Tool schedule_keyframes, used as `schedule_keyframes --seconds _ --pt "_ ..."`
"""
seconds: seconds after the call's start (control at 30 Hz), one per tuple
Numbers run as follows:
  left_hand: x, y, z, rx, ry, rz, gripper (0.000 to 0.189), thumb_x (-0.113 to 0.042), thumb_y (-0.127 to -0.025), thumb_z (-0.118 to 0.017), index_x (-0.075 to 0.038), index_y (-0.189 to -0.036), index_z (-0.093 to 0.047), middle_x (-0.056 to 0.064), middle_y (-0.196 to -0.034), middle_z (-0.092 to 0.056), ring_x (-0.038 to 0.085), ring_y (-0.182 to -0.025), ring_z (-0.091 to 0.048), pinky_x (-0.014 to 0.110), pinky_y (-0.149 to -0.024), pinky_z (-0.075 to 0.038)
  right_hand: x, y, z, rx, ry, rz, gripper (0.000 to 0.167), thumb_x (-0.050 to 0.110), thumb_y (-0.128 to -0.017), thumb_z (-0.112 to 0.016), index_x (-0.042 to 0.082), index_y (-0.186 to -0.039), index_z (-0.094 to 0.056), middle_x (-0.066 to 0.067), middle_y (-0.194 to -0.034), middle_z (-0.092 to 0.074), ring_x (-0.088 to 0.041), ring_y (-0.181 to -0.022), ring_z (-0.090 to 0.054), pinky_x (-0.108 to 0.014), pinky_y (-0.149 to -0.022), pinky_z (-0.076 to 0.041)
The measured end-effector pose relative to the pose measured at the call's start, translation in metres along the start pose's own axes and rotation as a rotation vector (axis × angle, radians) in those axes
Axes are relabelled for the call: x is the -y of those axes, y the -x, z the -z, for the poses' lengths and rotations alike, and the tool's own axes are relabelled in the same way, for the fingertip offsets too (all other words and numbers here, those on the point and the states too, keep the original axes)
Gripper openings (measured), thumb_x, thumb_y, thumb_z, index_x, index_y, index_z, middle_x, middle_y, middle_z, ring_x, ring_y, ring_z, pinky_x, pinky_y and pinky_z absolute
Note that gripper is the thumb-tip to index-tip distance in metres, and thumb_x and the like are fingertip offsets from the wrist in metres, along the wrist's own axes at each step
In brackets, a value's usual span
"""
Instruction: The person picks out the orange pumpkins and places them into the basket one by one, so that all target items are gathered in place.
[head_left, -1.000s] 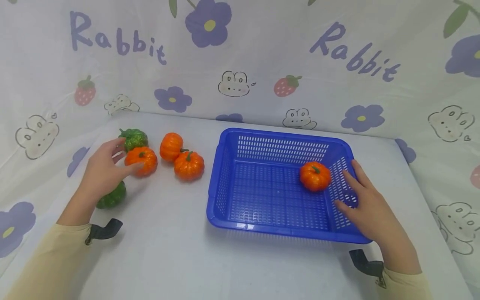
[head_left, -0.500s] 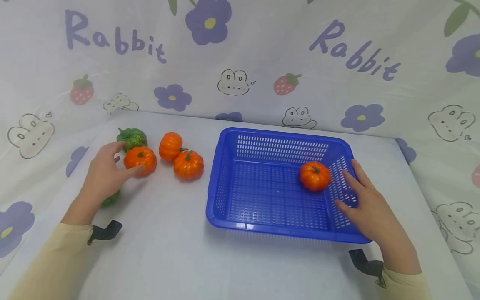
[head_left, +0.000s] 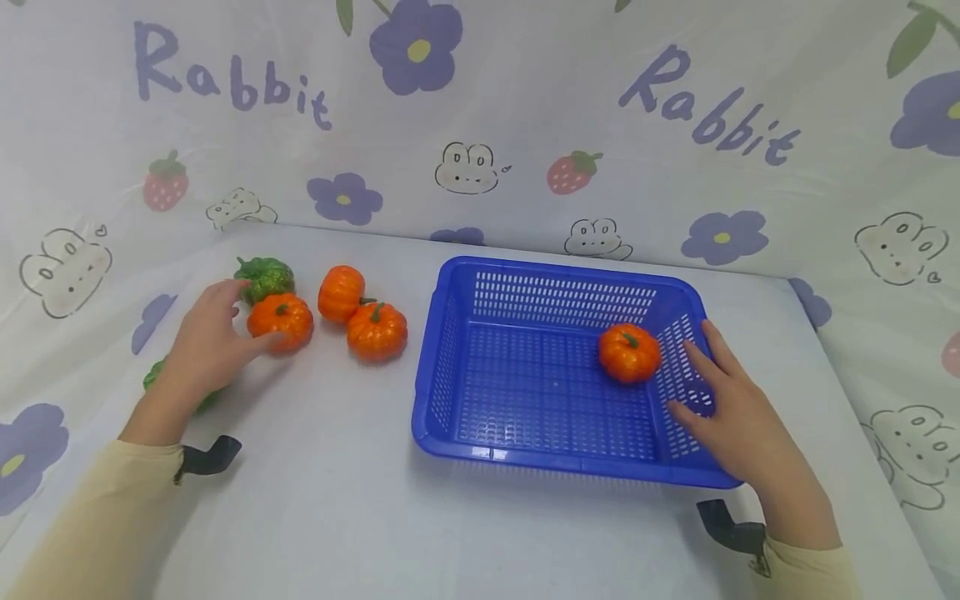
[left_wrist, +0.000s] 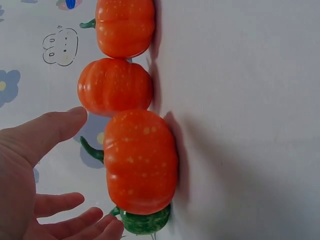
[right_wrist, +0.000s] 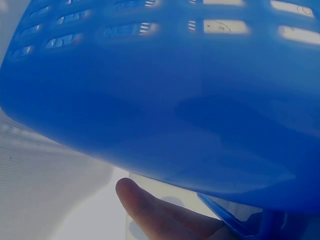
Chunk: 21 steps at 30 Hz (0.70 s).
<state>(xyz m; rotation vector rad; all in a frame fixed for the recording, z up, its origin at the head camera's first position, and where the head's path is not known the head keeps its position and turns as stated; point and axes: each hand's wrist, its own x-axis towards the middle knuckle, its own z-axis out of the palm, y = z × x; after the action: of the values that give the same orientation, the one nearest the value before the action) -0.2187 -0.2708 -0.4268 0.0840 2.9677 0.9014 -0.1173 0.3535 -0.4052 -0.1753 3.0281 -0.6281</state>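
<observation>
My left hand (head_left: 210, 337) hovers at an orange toy pumpkin (head_left: 281, 323), thumb and fingers spread; the left wrist view shows the thumb and fingers apart, with nothing held. Behind that pumpkin sits a green pumpkin (head_left: 266, 279). Another green one (head_left: 153, 372) is mostly hidden under my left wrist. Two more orange pumpkins, one on its side (head_left: 342, 293) and one upright (head_left: 377, 332), touch each other to the right. My right hand (head_left: 738, 412) rests at the right rim of the blue plastic basket (head_left: 570, 469), fingers extended over its wall.
Inside the basket, an orange pumpkin (head_left: 630, 353) lies near the right wall. A white cloth covers the table (head_left: 337, 500). Behind it hangs a printed curtain (head_left: 525, 100) with flowers and rabbits. Black brackets (head_left: 212, 456) stick out from both sleeves.
The green pumpkin under my left wrist has shifted left and now shows on both sides of the forearm. My left hand has moved only slightly; my right hand and the basket stay put.
</observation>
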Motion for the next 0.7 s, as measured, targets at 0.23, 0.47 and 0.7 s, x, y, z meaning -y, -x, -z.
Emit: schedule_keyframes --seconds 0.23,0.47,0.7 --pt "-0.002 -0.003 -0.010 0.040 0.065 0.074 0.108 -0.046 -0.094 -0.085 0.007 -0.167 -0.025 0.037 -0.160 -0.036 0.057 -0.140 -0.042 0.073 -0.112 -0.043 0.002 0.000 0.002 -0.001 -0.008 0.000 0.087 0.019 -0.099 -0.078 -0.004 -0.167 -0.029 -0.018 -0.181 0.003 -0.063 -0.151 -0.027 -0.082 -0.108 -0.034" --pt "-0.001 -0.004 -0.013 0.035 0.078 0.087 0.105 -0.041 -0.095 -0.086 0.007 -0.166 -0.026 0.038 -0.159 -0.035 0.058 -0.140 -0.042 0.073 -0.112 -0.042 0.002 0.000 0.003 0.007 0.000 -0.014 0.088 0.020 -0.100 -0.078 -0.003 -0.168 -0.027 -0.017 -0.181 0.005 -0.063 -0.152 -0.025 -0.082 -0.107 -0.034" --pt "0.003 -0.007 -0.014 0.048 0.077 0.113 0.103 -0.036 -0.096 -0.085 0.010 -0.166 -0.024 0.039 -0.157 -0.037 0.058 -0.138 -0.044 0.071 -0.112 -0.043 0.002 0.001 0.003 0.011 -0.002 -0.015 0.088 0.020 -0.100 -0.078 -0.003 -0.168 -0.027 -0.017 -0.181 0.005 -0.062 -0.152 -0.025 -0.082 -0.107 -0.034"
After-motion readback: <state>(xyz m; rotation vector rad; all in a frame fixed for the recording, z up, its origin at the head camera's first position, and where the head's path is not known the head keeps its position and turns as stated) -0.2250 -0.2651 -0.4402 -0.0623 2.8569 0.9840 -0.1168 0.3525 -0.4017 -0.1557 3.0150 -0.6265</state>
